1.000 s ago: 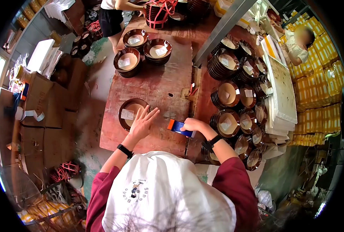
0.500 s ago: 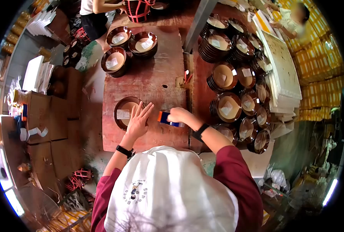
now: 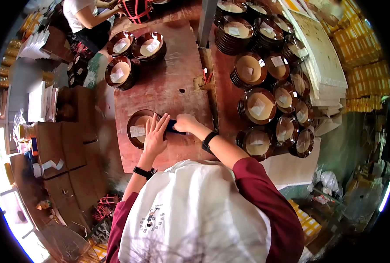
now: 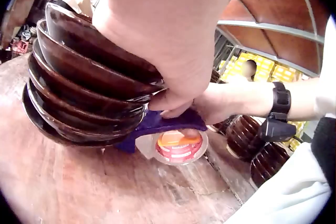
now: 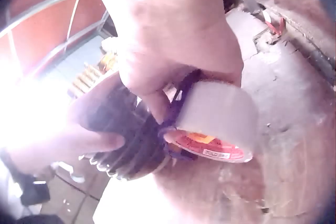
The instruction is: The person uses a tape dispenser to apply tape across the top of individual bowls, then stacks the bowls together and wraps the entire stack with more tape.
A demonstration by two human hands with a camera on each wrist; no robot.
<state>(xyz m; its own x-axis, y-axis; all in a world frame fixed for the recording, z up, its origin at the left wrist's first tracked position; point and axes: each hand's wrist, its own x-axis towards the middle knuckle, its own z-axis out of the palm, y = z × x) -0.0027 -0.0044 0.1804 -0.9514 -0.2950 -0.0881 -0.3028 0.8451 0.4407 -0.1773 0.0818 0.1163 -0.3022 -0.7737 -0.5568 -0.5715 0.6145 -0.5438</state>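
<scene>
Bowls: a nested stack of round, glossy dark-brown glazed bowls (image 4: pixel 79 82), open side up, their rims stepping one above another
Inside the top bowl: a paler, tan bottom, with a white rectangular paper slip (image 3: pixel 137 131) lying in it
Dispenser: a dark-blue handheld tape dispenser (image 4: pixel 163 124), held low at the stack's side; I can't tell whether it touches the bowls
Tape: a wide, translucent whitish roll (image 5: pixel 218 111) mounted in the dispenser, with red-and-white print and orange showing at its core
Place: both at the near end of the worn reddish wooden tabletop (image 3: pixel 168 87)
</scene>
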